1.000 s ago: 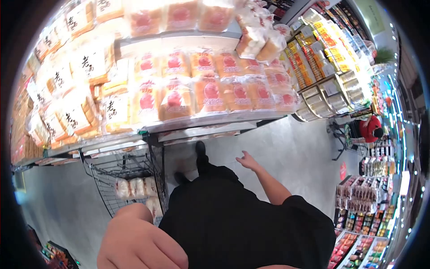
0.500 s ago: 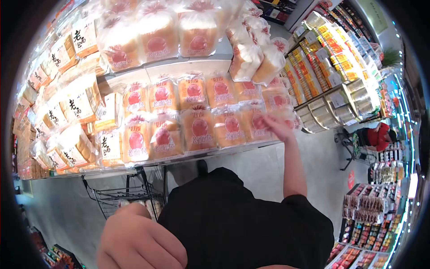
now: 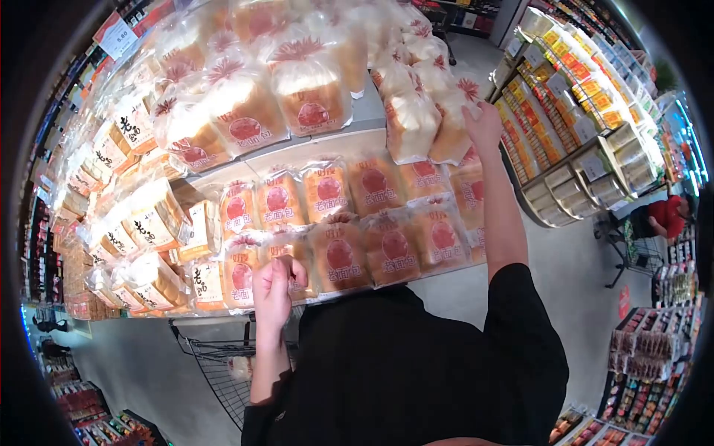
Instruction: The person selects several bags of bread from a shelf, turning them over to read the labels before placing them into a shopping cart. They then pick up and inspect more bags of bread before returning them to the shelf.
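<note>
My right hand reaches to the right end of the raised tier. Its fingers close on the side of a clear bag of bread, just below the gathered top with red print; the fingertips are partly hidden. My left hand is curled into a loose fist above the front row, with nothing visible in it. Behind and beside it lie packaged loaves with a red round print, in two rows on the lower shelf. Larger bagged loaves stand on the tier above.
Sliced bread packs with black lettering are piled at the left. A wire shopping cart stands below the shelf edge. To the right is a rack of yellow and red packages. A person in red is near another cart farther right.
My right hand has moved up from the lower loaves to the bagged bread on the upper tier. My left hand has gone forward from near the camera to the front row. The view has shifted.
</note>
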The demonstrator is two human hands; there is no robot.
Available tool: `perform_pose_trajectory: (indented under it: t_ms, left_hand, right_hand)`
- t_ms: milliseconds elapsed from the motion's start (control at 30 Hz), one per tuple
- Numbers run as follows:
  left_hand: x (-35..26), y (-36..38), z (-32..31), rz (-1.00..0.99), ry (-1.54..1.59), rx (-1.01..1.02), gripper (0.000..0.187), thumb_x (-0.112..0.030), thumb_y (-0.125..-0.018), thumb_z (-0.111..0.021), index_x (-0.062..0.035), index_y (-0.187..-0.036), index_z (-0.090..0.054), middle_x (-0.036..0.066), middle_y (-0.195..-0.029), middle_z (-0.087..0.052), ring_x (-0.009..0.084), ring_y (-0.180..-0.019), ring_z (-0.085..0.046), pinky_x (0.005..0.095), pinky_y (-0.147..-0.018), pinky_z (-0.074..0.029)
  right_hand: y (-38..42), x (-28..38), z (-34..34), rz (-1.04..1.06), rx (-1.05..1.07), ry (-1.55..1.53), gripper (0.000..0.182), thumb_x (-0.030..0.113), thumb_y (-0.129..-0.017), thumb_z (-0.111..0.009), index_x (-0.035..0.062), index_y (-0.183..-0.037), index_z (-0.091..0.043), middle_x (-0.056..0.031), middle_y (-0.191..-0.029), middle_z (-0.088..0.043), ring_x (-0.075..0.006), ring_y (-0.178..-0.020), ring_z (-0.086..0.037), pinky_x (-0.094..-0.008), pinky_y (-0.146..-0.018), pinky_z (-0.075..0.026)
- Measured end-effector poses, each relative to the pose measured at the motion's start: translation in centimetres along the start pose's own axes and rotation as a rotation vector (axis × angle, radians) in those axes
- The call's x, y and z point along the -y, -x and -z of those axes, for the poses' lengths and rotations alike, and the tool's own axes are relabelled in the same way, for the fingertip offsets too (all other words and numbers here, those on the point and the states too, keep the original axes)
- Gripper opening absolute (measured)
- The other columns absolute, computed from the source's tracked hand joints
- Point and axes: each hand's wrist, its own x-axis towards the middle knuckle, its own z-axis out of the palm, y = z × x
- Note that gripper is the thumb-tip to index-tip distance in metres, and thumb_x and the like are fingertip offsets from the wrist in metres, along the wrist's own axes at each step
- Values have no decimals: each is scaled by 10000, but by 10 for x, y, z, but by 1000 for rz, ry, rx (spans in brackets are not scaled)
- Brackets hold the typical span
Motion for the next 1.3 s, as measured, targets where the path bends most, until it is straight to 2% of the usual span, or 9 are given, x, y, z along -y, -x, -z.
perform_pose_trajectory:
  t_ms: [100, 300, 400, 633, 733, 833, 1033, 1133, 1300]
  left_hand:
    - [16, 5, 8, 12, 101, -58, 534, -380, -1061, -287, -55, -662, -427, 60, -672, -522, 121, -642, -461, 253, -624, -360]
    - [47, 8, 29, 156, 137, -134, 492, -363, -1066, -260, -50, -783, -512, 51, -722, -547, 101, -664, -484, 229, -614, -380]
    - [48, 8, 29, 209, 199, -68, 390, -324, -1050, -377, -51, -818, -529, 20, -728, -547, 77, -671, -491, 227, -609, -382]
    - [61, 28, 37, 219, -8, 53, 147, -98, -940, -614, -47, -813, -559, -36, -712, -532, 24, -662, -471, 191, -620, -381]
    - [78, 38, 52, 85, -25, 82, 188, -161, -975, -569, -40, -832, -581, -24, -719, -550, 37, -679, -486, 209, -633, -401]
    - [76, 47, 69, 162, 85, 118, 281, -252, -1010, -503, -32, -870, -606, -2, -771, -587, 65, -709, -519, 233, -676, -437]
    - [86, 57, 96, 262, 199, 179, 362, -340, -1034, -420, -31, -989, -602, 37, -919, -634, 125, -843, -607, 255, -796, -478]
    - [87, 47, 100, 354, 304, 189, 375, -380, -1022, -435, -40, -1135, -548, 75, -1089, -635, 165, -1032, -607, 299, -885, -469]
    - [90, 13, 76, 261, 418, 282, 546, -468, -961, -510, -71, -1330, -443, 117, -1299, -564, 253, -1241, -515, 412, -1025, -396]
  right_hand:
    - [-7, -16, 1, -167, 74, -37, 325, 359, -855, -622, 58, -960, -686, -138, -986, -666, -341, -918, -639, -445, -817, -498]
    - [-2, -11, 8, -64, 73, -151, 369, 393, -878, -606, 52, -1005, -663, -139, -1039, -660, -348, -948, -631, -457, -789, -498]
    - [-4, -13, -8, 75, 75, -23, 380, 375, -887, -606, 10, -980, -652, -204, -990, -657, -375, -929, -631, -446, -789, -494]
    - [3, -5, 16, -83, 113, 14, 314, 344, -871, -630, 41, -955, -638, -150, -937, -657, -339, -902, -635, -432, -754, -501]
    - [14, -1, 31, -3, -24, -76, 254, 290, -887, -623, 42, -942, -625, -155, -909, -651, -345, -866, -634, -424, -730, -492]
    - [20, 11, 65, 26, -107, -128, 213, 248, -904, -611, 38, -940, -606, -157, -905, -643, -359, -861, -625, -419, -724, -480]
    - [42, 59, 151, 100, 66, -220, 202, 199, -887, -630, 16, -958, -581, -191, -898, -613, -367, -851, -606, -401, -729, -474]
    - [63, 112, 216, 162, 164, -188, 172, 143, -900, -622, 1, -984, -577, -146, -900, -631, -281, -857, -628, -358, -757, -481]
    - [100, 137, 241, 21, 90, -996, 163, 62, -942, -565, -3, -1091, -579, -59, -1028, -647, -136, -949, -610, -286, -836, -487]
